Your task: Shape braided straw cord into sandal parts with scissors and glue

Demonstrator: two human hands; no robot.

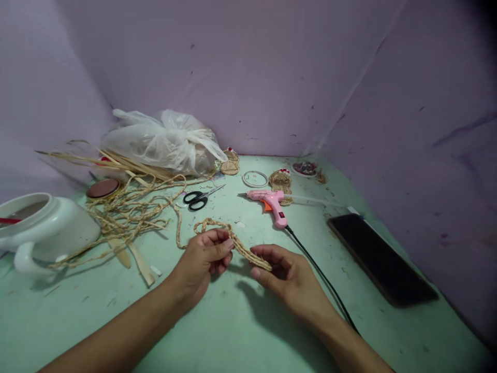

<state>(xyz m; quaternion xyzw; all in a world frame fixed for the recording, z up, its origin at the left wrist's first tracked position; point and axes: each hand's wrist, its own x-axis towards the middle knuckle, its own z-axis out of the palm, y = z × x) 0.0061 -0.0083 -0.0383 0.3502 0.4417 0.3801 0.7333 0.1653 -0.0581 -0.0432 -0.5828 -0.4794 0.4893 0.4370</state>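
Note:
A strip of braided straw cord point(249, 254), laid in side-by-side rows, is held up between my two hands above the green table. My left hand point(205, 254) pinches it near its middle, thumb on top. At the strip's right end, my right hand point(289, 272) has thumb and fingers closed around the tip. Beyond my left hand the cord forms a loop point(209, 223) and runs left to a tangled pile of the same braided cord point(135, 204). A pink glue gun point(267, 199) lies behind my right hand, and black-handled scissors point(200, 198) lie behind the loop.
A white pot point(73, 228) stands at the left. A tied plastic bag point(166, 140) sits at the back wall. A black phone point(380, 259) lies at the right, with the glue gun's cable point(324, 280) nearby. Small woven slippers point(280, 184) and a white ring point(255, 179) lie behind.

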